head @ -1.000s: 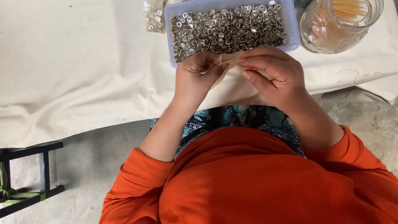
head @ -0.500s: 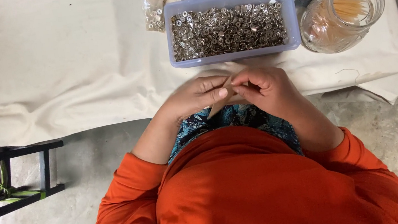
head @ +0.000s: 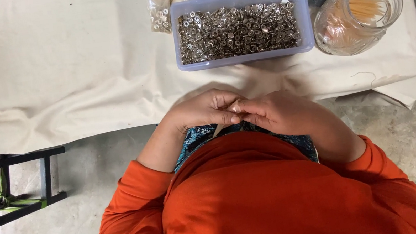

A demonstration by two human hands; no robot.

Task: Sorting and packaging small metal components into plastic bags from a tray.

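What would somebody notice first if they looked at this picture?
Probably the pale plastic box heaped with small shiny metal rings, at the far edge of the cloth-covered table. Next, the left hand and right hand, pressed together fingertip to fingertip at the table's near edge, above a bright orange shirt. A glass jar with thin orange sticks lies right of the box.
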